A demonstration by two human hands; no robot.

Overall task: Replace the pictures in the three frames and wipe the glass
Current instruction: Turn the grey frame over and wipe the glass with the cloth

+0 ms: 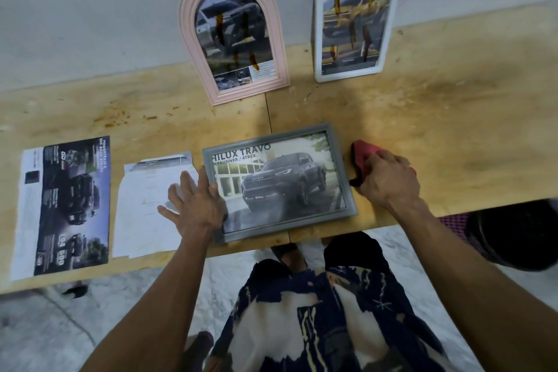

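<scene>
Plywood bench [422,118] against a pale wall: the grey frame [279,183] lies flat between your hands. Your left hand [193,205] is spread, pressing its left edge; your right hand [388,180] grips the red cloth [363,154] just right of it. The frame overhangs the near edge, so a hard wipe could slide it off. Its picture reads "HILUX TRAVO", "PRERUNNER / 4TREX". Beyond your hands, the pink frame [232,36] and white frame [356,21] lean smeared.

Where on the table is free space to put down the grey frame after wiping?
Bare wood lies right of the red cloth and white frame, and left of the pink arched frame, behind the brochure. The front is crowded: brochure, white paper, left hand, grey frame, right hand.
</scene>
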